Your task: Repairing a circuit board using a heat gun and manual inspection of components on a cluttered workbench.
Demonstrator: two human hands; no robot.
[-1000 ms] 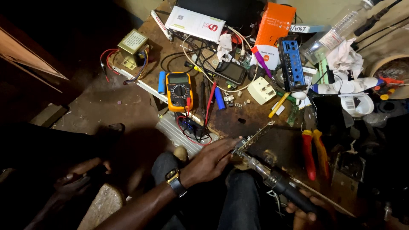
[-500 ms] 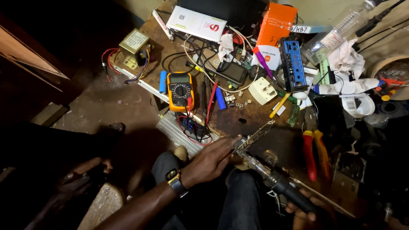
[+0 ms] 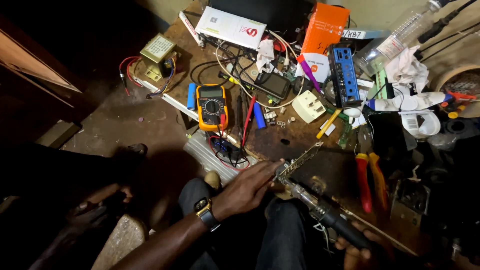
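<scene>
Soldering step judged in hand: narrow circuit board (image 3: 299, 161) at surface (image 3: 155, 125) edge is pinched by left hand (image 3: 250, 187), iron (image 3: 320, 207) tip laid at its near end w/ right hand (image 3: 357, 247) closed on handle; steady tip contact req'd next.

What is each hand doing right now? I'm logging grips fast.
Left hand: closed, pinching the circuit board by its near end.
Right hand: closed around the soldering iron handle, tip at the board.
</scene>
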